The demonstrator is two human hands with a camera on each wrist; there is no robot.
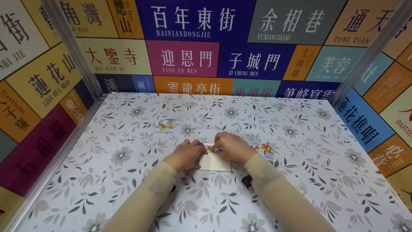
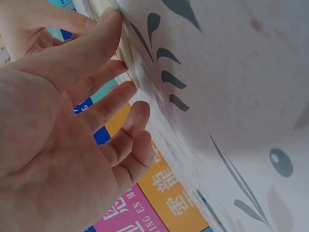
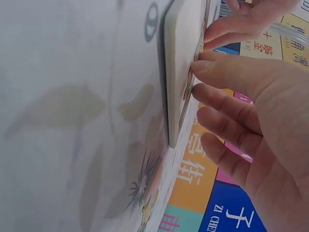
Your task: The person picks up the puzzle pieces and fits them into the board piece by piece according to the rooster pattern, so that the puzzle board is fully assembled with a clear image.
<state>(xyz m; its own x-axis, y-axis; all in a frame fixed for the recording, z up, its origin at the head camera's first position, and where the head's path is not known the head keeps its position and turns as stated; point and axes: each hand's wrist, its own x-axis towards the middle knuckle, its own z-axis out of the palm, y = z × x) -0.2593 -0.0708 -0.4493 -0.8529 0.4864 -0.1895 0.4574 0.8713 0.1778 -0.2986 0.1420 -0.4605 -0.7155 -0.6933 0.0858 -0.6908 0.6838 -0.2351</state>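
Observation:
A pale, thin board [image 1: 215, 162] lies flat in front of me, with small colourful picture pieces [image 1: 208, 149] along its far part. My left hand [image 1: 186, 154] rests at the board's left side. In the left wrist view its thumb and two fingers [image 2: 113, 67] touch the board's edge, while the other fingers hang loosely bent. My right hand [image 1: 233, 146] reaches over the far right part of the board. In the right wrist view its thumb and forefinger pinch a thin, flat picture piece [image 3: 187, 91] at the board's surface. The right hand partly hides the pieces from above.
A square picture piece [image 1: 164, 125] lies at the back left on the floral tablecloth [image 1: 128, 187]. Another picture piece [image 1: 267, 150] lies right of the right hand. Clear panels and a wall of coloured signs [image 1: 193, 25] surround the table at the back and sides.

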